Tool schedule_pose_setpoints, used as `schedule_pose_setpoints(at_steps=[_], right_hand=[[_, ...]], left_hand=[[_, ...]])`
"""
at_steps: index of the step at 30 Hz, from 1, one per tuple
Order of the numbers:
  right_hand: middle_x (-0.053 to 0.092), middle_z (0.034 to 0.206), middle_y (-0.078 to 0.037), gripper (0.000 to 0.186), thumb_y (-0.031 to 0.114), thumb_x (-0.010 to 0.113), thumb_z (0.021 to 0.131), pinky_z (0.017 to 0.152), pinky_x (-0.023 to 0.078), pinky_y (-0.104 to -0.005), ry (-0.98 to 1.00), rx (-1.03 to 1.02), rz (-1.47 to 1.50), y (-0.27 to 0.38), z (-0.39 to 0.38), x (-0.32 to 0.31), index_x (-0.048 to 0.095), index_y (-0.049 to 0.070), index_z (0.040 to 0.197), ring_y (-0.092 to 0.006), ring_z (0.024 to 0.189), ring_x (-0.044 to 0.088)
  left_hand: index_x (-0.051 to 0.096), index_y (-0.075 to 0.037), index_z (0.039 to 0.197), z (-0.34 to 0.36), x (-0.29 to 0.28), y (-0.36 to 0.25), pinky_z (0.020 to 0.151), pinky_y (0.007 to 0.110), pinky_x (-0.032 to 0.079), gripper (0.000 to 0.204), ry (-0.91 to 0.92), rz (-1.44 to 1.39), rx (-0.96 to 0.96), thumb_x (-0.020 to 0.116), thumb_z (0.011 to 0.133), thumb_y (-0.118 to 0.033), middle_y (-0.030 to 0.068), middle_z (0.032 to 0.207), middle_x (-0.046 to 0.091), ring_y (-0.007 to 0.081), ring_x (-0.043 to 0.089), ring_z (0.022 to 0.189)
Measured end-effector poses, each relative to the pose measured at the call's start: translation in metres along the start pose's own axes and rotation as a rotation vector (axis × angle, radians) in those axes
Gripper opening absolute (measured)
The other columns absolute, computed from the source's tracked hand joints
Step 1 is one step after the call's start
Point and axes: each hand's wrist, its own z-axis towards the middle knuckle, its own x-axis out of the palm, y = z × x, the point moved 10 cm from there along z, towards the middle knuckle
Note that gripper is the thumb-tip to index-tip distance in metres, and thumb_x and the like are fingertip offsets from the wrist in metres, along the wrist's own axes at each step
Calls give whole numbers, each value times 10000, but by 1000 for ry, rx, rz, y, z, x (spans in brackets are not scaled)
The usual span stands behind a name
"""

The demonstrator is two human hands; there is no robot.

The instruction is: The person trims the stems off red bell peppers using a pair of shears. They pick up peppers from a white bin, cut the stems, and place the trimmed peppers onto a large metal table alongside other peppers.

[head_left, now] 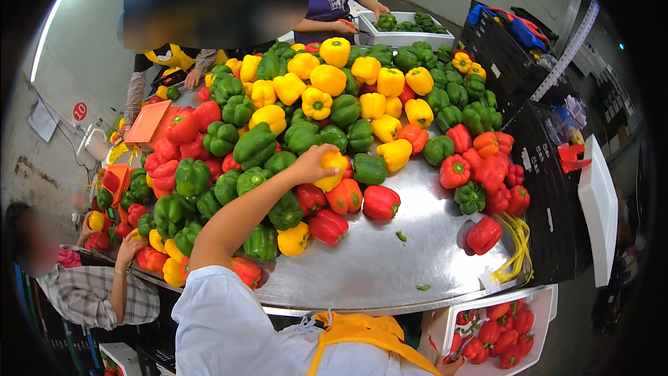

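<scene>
Left hand [311, 164] grip curled around a glossy, lobed yellow pepper [332, 170]; steel table [390, 264] smooth; right hand unseen.

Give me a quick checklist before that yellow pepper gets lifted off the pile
1. Grip: left hand is closed over the yellow pepper from above: ok.
2. Neighbours: a red pepper and a green pepper touch or crowd it and may roll: not ok.
3. Right hand: out of view: cannot tell.
4. Bare steel table in front for setting down: ok.
5. Co-worker's hand at the left edge is well apart from the reach: ok.
6. White crate of red peppers at lower right has room: cannot tell.
</scene>
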Motion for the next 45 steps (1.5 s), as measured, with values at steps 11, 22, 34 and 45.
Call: schedule_pose_setpoints(at_steps=[11,22,34,45], right_hand=[[538,746,-31,423,105,685,612,627,447,-303,-13,37,171,29,0,-18,518,42,995,-176,646,542],[537,658,-76,264,151,611,665,614,429,-356,-88,39,44,59,4,-36,546,36,893,-237,632,538],[482,714,-62,204,13,561,709,601,428,-279,-106,23,54,-10,-11,5,503,-16,903,-158,632,493],[534,700,-25,244,123,629,705,574,443,-290,-181,-128,-161,64,5,-32,542,49,920,-163,583,517]], left_hand=[[595,-93,1047,17,25,-28,916,465,352,449,-15,541,29,699,670,-314,127,1114,498,293,427,1114],[367,-61,1280,187,32,-18,1007,427,294,687,-302,687,57,662,668,-162,144,1302,381,304,338,1228],[387,-201,1259,241,59,2,853,449,399,713,-217,606,64,708,623,-210,135,1120,427,343,429,1057],[426,-143,1240,159,49,-11,881,457,426,574,64,-1727,-394,439,825,-540,112,1203,481,339,504,1050]])
